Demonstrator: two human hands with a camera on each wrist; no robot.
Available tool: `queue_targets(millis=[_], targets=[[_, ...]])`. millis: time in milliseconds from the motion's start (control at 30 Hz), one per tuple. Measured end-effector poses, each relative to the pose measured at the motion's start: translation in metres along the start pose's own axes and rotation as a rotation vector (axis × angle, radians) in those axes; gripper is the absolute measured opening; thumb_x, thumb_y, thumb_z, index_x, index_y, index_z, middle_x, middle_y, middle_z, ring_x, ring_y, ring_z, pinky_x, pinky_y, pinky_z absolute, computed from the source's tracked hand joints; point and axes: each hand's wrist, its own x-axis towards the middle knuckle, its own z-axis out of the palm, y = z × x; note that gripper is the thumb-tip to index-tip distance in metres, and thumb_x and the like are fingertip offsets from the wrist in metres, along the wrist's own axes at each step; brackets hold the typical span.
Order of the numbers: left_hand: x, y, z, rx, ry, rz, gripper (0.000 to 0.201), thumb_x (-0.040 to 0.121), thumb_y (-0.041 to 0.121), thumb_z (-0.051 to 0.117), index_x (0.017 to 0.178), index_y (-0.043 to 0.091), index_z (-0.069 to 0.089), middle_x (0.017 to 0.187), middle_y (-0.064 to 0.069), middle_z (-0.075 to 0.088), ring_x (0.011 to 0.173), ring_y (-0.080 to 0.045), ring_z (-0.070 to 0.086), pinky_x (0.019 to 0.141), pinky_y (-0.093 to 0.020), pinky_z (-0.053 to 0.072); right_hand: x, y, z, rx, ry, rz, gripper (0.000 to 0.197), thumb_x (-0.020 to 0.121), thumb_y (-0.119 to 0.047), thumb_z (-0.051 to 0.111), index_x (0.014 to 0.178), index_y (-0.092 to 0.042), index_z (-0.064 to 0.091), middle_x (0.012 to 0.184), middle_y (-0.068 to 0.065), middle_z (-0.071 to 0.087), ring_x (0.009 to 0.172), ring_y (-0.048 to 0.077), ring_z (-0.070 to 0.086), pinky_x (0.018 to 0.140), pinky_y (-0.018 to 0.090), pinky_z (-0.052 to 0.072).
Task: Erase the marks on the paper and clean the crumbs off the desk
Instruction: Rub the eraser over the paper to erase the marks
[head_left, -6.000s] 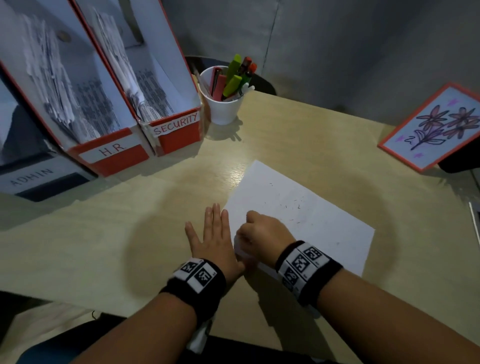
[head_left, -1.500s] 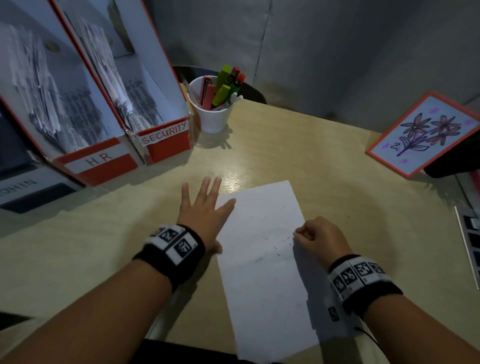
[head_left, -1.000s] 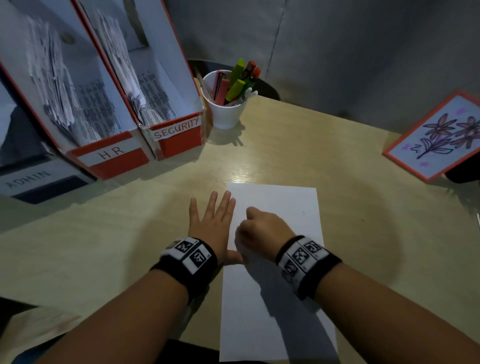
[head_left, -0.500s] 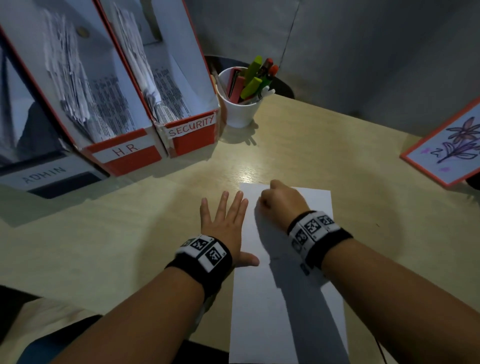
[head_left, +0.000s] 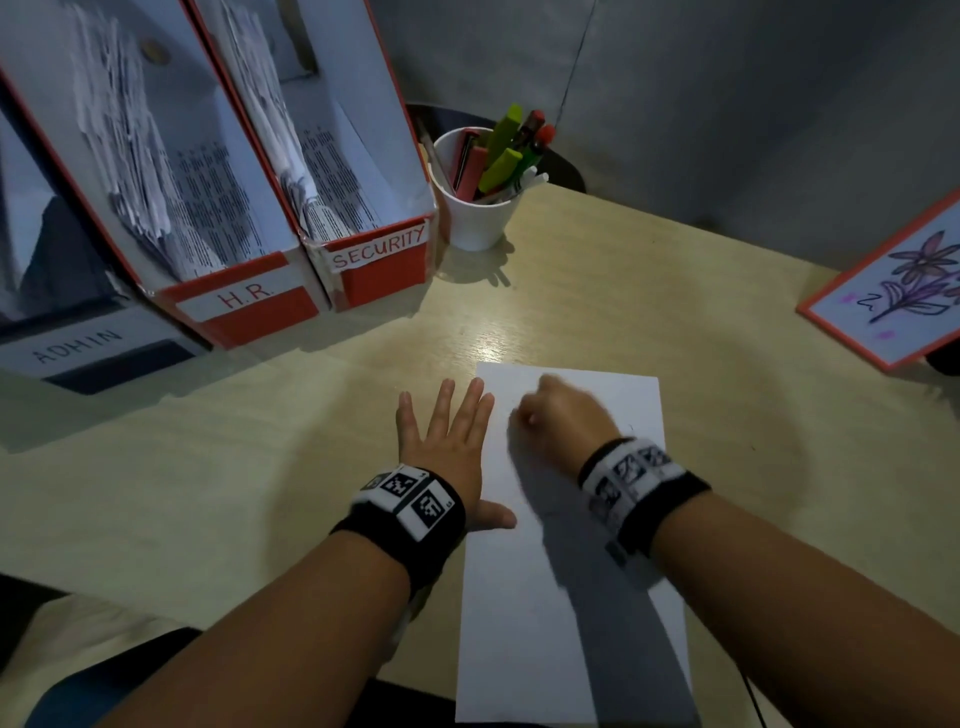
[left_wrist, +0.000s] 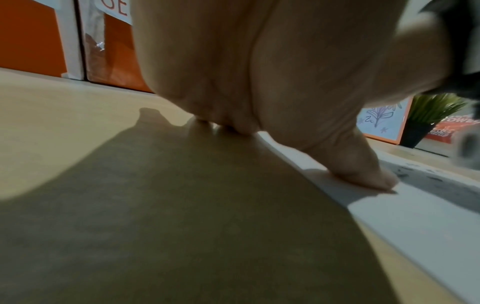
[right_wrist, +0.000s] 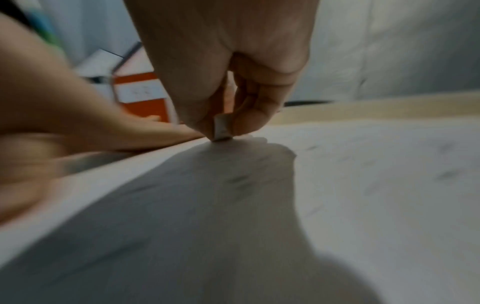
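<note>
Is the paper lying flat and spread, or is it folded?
Spread flat: the paper lies unfolded on the desk, left hand pressing its edge.

The room is dim, with one pool of light on the wooden desk (head_left: 571, 291) and a bright glare spot just beyond the far edge of the paper (head_left: 524, 597). The desk darkens away from the paper toward every corner. The right forearm throws a hard grey shadow down the paper. The right hand (head_left: 561, 415) is smeared by motion. Both wrist views are soft; the right one blurs heavily, its eraser (right_wrist: 222, 128) barely sharp. The file boxes (head_left: 249, 306) bow at the frame's edge.
</note>
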Motion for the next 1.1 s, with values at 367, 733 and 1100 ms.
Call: queue_targets(millis=[367,733,1100], targets=[[0.000,0.000,0.001,-0.016,-0.013,0.001,0.131,0.067,0.086,0.047,0.141,0.016,-0.035,0.147,-0.002,-0.045,0.136,-0.031,-0.039,0.095,-0.068,-0.028,0.001,0.020,-0.004,0.022,0.098,0.136,0.022,0.089,-0.022,0.052,0.080,-0.009,0.067,0.082,0.006,0.047,0.070,0.029,0.053,0.063,0.027,0.036],[0.001,0.000,0.002,-0.012,0.001,-0.005,0.129,0.069,0.084,0.048,0.142,0.015,-0.034,0.149,-0.003,-0.042,0.137,-0.032,-0.038,0.096,-0.070,-0.026,-0.022,-0.006,0.010,0.057,0.054,0.039,0.020,0.086,-0.022,0.054,0.083,-0.009,0.068,0.085,0.008,0.052,0.070,0.030,0.056,0.060,0.028,0.037],[0.001,0.000,0.000,0.009,-0.002,-0.009,0.129,0.070,0.080,0.052,0.144,0.015,-0.031,0.151,-0.004,-0.041,0.138,-0.033,-0.036,0.096,-0.072,-0.022,-0.034,-0.031,0.017,0.075,-0.058,-0.126,0.018,0.085,-0.020,0.057,0.083,-0.005,0.068,0.082,0.011,0.051,0.067,0.032,0.057,0.058,0.030,0.036]])
